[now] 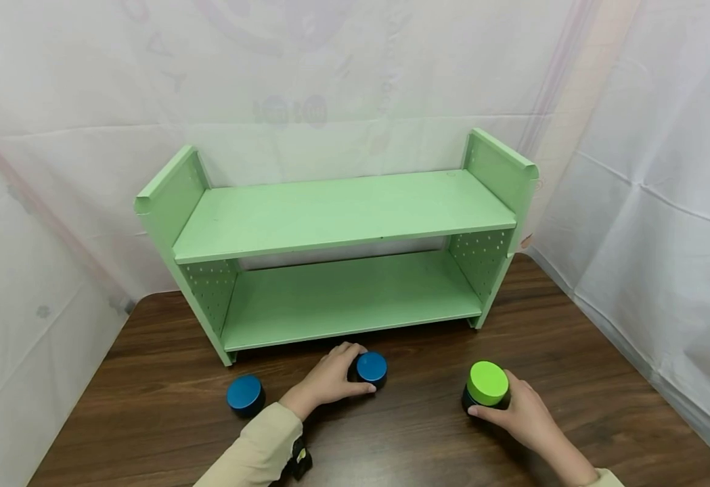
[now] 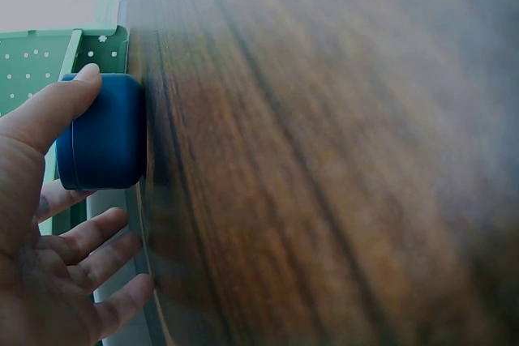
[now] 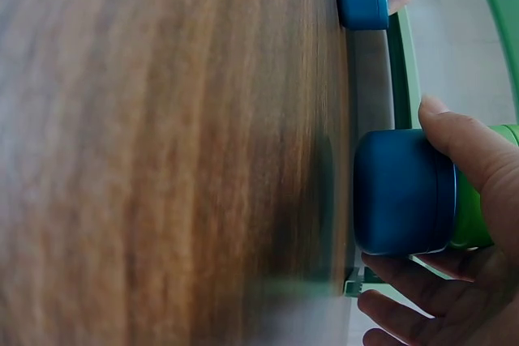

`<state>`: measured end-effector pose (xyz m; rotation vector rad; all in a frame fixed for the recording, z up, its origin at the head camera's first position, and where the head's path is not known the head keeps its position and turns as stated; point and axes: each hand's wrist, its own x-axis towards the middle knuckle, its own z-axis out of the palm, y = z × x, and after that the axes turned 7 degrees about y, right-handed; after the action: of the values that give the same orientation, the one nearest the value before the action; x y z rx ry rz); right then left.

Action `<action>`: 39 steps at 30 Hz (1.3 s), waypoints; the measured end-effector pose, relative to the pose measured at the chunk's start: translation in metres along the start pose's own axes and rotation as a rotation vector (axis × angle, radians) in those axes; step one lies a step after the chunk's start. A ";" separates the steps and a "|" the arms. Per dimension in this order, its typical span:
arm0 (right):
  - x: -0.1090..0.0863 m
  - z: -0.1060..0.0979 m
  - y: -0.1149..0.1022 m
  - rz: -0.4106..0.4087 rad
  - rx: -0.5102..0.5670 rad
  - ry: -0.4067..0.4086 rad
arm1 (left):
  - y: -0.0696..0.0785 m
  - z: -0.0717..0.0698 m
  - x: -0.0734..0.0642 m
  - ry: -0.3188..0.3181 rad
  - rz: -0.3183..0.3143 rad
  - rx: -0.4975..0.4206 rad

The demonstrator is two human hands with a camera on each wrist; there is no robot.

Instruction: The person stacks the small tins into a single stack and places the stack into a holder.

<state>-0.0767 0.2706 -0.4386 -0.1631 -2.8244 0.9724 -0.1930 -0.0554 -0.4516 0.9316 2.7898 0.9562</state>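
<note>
My left hand pinches a small round blue tin between thumb and forefinger, near the front of the green shelf. In the left wrist view its other fingers fan out below the tin, loosely bent. To the right, my right hand grips another blue tin by its sides, thumb across from the fingers. A bright green tin sits on top of that blue one, stacked lid up. A third blue tin stands on the table, left of my left forearm.
The shelf has two levels between perforated side panels and stands at the back of the dark wooden table. White sheeting hangs behind and along both sides. A black strap shows at my left wrist.
</note>
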 end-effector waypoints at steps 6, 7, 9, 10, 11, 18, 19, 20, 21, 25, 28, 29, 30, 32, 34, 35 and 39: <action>0.001 0.002 0.000 -0.008 0.002 0.005 | 0.002 -0.002 0.001 0.003 -0.001 -0.015; 0.001 0.003 0.000 -0.011 0.002 0.007 | 0.003 -0.002 0.001 0.003 -0.003 -0.017; 0.002 0.004 0.000 -0.015 0.004 0.008 | 0.003 -0.002 0.001 0.002 -0.003 -0.015; 0.002 0.004 0.000 -0.017 0.005 0.009 | 0.002 -0.002 0.001 0.002 -0.003 -0.015; 0.002 0.004 0.000 -0.020 0.005 0.009 | 0.002 -0.002 0.000 0.001 -0.005 -0.013; 0.002 0.008 -0.004 -0.028 0.012 0.012 | 0.001 -0.002 0.000 0.002 -0.004 -0.010; 0.003 0.009 -0.004 -0.031 0.011 0.013 | 0.001 -0.003 0.000 0.004 -0.001 -0.013; 0.003 0.010 -0.004 -0.031 0.011 0.014 | 0.001 -0.003 0.000 0.005 0.001 -0.015; 0.003 0.010 -0.005 -0.033 0.012 0.013 | 0.002 -0.003 0.000 0.006 0.004 -0.017; 0.005 0.013 -0.007 -0.040 0.015 0.006 | 0.002 -0.002 0.000 0.012 0.003 -0.024; 0.006 0.016 -0.009 -0.040 0.023 0.003 | 0.001 -0.002 0.000 0.016 -0.002 -0.020; 0.006 0.017 -0.009 -0.041 0.026 0.004 | 0.001 -0.002 -0.001 0.016 -0.003 -0.016; 0.006 0.018 -0.010 -0.040 0.026 0.007 | 0.001 -0.001 -0.001 0.017 -0.003 -0.011; 0.006 0.020 -0.011 -0.041 0.027 0.013 | 0.002 -0.002 -0.001 0.019 -0.002 -0.006; 0.006 0.022 -0.011 -0.044 0.031 0.016 | 0.002 -0.002 -0.002 0.024 -0.003 -0.003; 0.007 0.023 -0.012 -0.046 0.031 0.018 | 0.002 -0.003 -0.002 0.028 -0.003 -0.001; 0.008 0.027 -0.014 -0.052 0.040 0.027 | 0.002 -0.004 -0.003 0.044 -0.003 0.000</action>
<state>-0.0904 0.2445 -0.4497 -0.0961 -2.7683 1.0073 -0.1908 -0.0579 -0.4479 0.9171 2.8263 0.9892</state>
